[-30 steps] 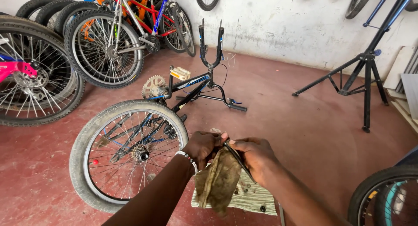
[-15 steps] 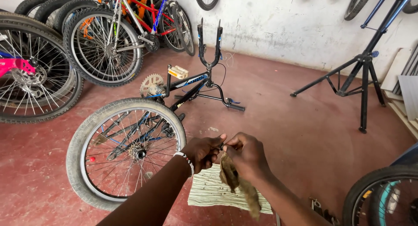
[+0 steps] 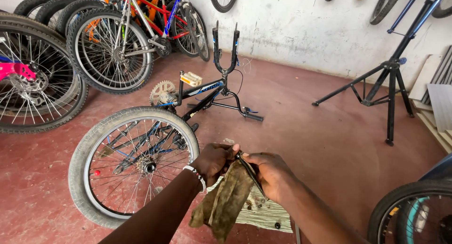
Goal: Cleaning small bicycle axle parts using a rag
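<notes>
Olive, grease-stained cloth rag (image 3: 225, 201) is hanging between both hands, the left hand (image 3: 214, 161) and right hand (image 3: 268, 173) fingers pinching closed on it and a thin black part (image 3: 248, 171). Beneath is lying a striped mat (image 3: 259, 213); beside it, an upturned black bicycle (image 3: 155, 131).

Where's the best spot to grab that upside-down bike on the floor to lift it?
Probably the frame's black tube between the fork and the chainring, reached from above. It lies bare and roughly level there, while the wheel would spin and the fork legs point straight up.
</notes>
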